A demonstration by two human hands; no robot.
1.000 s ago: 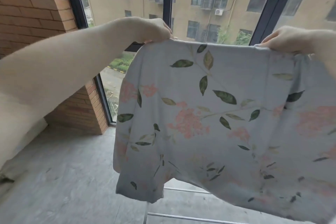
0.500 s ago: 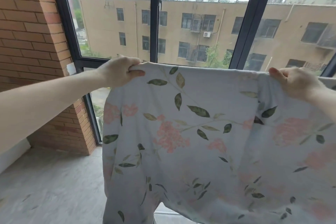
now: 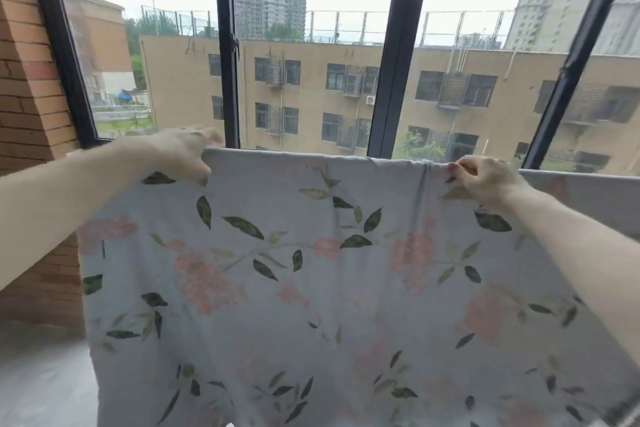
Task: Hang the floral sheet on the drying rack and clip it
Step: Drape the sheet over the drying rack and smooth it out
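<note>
The floral sheet [image 3: 311,288], pale grey with pink blossoms and dark green leaves, hangs spread out flat in front of me and fills the lower part of the view. My left hand [image 3: 183,152] pinches its top edge near the left corner. My right hand [image 3: 481,177] grips the same top edge further right. The top edge is pulled into a nearly straight line between the two hands. The drying rack is hidden behind the sheet, and no clip shows.
A large window with dark frames [image 3: 398,52] stands just beyond the sheet, with yellow buildings outside. A brick wall [image 3: 24,87] rises at the left. Grey floor [image 3: 41,385] shows at the lower left.
The view has tilted up toward the window. Both hands now hold the sheet's top edge stretched straighter and wider apart, and the rack bars seen below earlier are out of sight.
</note>
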